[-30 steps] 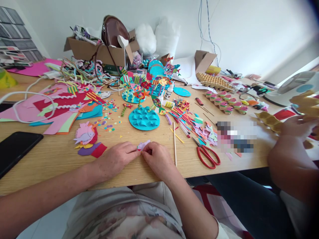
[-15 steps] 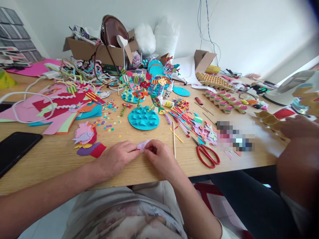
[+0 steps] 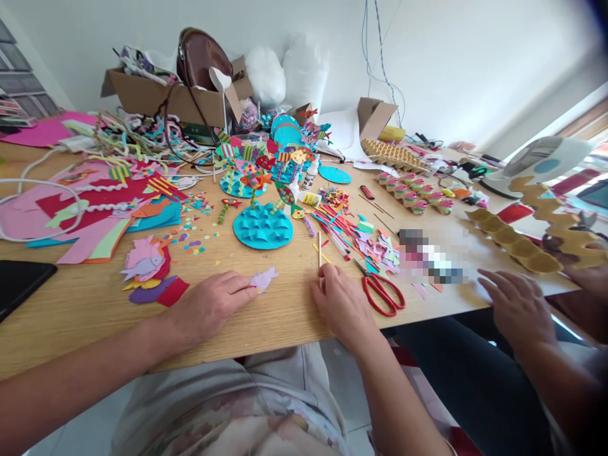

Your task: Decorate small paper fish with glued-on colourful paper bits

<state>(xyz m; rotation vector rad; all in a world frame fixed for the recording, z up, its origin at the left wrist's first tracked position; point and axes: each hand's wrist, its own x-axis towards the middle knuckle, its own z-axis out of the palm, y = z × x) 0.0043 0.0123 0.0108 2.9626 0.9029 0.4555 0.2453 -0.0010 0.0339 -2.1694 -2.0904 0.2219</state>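
My left hand (image 3: 218,303) rests on the table with its fingers together, holding the tail end of a small lilac paper fish (image 3: 265,278) that lies flat. Part of the fish is hidden under the fingertips. To the right, my right hand (image 3: 341,301) has its thumb and fingers closed round the lower end of a thin wooden stick (image 3: 320,247). Red-handled scissors (image 3: 384,294) lie just right of that hand. Left of my left hand is a pile of cut paper fish (image 3: 147,259) with purple and red pieces (image 3: 171,291).
A blue scaled paper base (image 3: 263,227) stands ahead, with fish decorations behind it. Paper strips (image 3: 332,218) and scraps (image 3: 377,247) spread to the right. A co-worker's hand (image 3: 520,304) is at the right table edge near egg-carton strips (image 3: 515,244). A phone (image 3: 23,285) lies at left.
My right hand has let go of the lilac fish and moved right onto the wooden stick. My left hand stays on the fish. The co-worker's hand has come nearer along the table edge.
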